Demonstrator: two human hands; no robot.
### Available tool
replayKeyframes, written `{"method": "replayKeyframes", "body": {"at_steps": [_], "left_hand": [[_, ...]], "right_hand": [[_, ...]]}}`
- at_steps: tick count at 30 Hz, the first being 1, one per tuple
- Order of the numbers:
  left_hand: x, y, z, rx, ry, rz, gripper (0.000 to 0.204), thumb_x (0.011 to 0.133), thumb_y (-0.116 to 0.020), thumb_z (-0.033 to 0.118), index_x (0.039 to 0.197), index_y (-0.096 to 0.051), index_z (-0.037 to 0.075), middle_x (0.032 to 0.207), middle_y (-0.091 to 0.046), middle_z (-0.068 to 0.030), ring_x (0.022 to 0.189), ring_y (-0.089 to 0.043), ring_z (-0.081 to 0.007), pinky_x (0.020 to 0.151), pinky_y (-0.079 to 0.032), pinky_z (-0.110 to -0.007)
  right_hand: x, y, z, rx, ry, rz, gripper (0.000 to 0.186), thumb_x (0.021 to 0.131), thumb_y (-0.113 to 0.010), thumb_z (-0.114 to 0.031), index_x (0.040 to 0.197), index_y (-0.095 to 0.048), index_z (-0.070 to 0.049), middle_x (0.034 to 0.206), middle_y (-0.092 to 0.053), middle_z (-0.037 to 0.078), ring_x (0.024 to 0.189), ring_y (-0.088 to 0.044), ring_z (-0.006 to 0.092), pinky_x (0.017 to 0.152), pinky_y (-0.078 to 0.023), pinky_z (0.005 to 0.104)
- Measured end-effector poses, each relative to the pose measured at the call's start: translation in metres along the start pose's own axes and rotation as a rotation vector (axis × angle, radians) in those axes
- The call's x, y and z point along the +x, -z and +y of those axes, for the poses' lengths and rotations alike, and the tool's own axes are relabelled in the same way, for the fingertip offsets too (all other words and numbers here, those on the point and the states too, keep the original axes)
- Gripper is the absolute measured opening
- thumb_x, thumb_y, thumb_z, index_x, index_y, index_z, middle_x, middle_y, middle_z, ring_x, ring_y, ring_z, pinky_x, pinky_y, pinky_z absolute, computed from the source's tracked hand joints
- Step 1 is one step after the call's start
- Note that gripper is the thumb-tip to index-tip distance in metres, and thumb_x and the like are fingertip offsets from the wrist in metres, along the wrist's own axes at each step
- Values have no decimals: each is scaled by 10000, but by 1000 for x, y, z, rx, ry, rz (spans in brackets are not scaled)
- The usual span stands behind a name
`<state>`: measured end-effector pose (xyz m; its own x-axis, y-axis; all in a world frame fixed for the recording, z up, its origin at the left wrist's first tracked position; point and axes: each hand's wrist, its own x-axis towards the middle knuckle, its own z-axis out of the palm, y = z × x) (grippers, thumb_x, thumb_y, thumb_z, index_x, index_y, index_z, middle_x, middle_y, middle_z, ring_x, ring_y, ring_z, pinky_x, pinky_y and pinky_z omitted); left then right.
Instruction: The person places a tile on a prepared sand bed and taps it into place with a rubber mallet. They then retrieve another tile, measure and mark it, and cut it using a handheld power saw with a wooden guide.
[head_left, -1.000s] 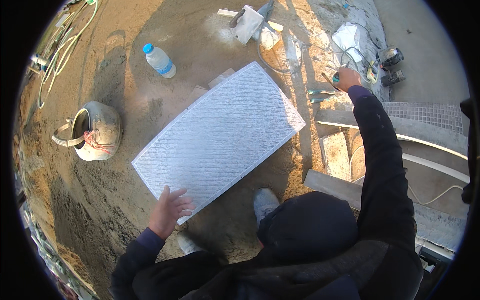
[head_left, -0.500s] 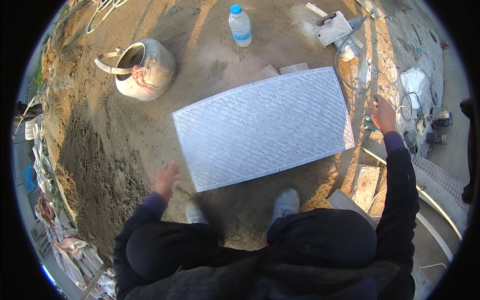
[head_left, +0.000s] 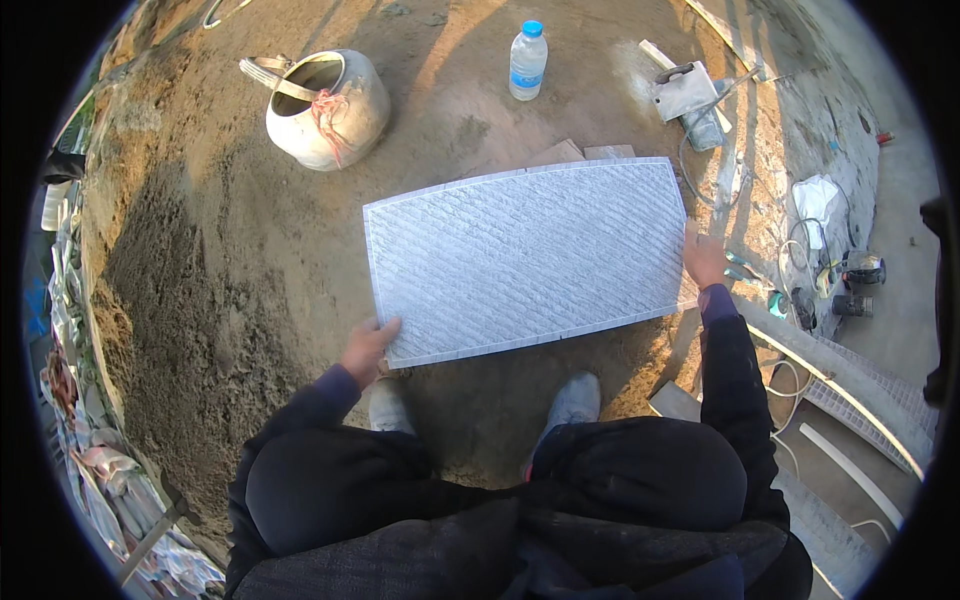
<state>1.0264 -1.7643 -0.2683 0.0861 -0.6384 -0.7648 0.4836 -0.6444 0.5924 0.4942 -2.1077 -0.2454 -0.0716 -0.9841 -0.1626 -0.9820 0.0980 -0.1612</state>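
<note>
A large rectangular tile (head_left: 525,262), pale grey with slanting textured lines and a plain border, lies a little tilted in front of my shoes. My left hand (head_left: 370,352) holds its near left corner, thumb on the top face and the other fingers out of sight at the edge. At the right short edge my right hand (head_left: 704,258) grips the tile, fingertips at its rim. Whether the tile is lifted off the ground, I cannot tell.
A dented pale kettle-like pot (head_left: 330,115) with a red string stands at the far left on the soil (head_left: 200,330). Beyond the tile are a water bottle (head_left: 527,62) and a notched trowel (head_left: 684,92). Cables and power tools (head_left: 860,268) lie to the right.
Both hands have come in from beside the tile and taken hold of its left and right ends. The view has shifted slightly.
</note>
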Motion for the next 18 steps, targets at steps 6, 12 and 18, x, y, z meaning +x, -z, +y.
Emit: {"method": "replayKeyframes", "body": {"at_steps": [6, 12, 18], "left_hand": [[-11, 46, -13, 116, -14, 186, 317, 1036, -641, 210, 1167, -669, -77, 1016, -714, -78, 885, -667, -148, 780, -539, -319], [-13, 61, -27, 148, -61, 150, 374, 1036, -646, 242, 1226, -644, -80, 1040, -715, -65, 903, -673, -142, 785, -541, -311], [-15, 62, 35, 798, -375, 376, 578, 1055, -633, 348, 1358, -533, -134, 1251, -637, -205, 1139, -629, -260, 1000, -500, -354]], "right_hand": [[-20, 16, -74, -108, 179, -127, 696, 1056, -423, -557, 916, -737, 48, 933, -711, 322, 918, -696, 495, 829, -547, 558], [-53, 56, -104, 53, 304, 109, 489, 1033, -546, -471, 1133, -690, -14, 1052, -719, 232, 986, -697, 419, 853, -547, 512], [-200, 77, -66, 714, 73, -98, 397, 1009, -637, -362, 1081, -728, 17, 861, -721, 213, 799, -706, 346, 753, -529, 403]]}}
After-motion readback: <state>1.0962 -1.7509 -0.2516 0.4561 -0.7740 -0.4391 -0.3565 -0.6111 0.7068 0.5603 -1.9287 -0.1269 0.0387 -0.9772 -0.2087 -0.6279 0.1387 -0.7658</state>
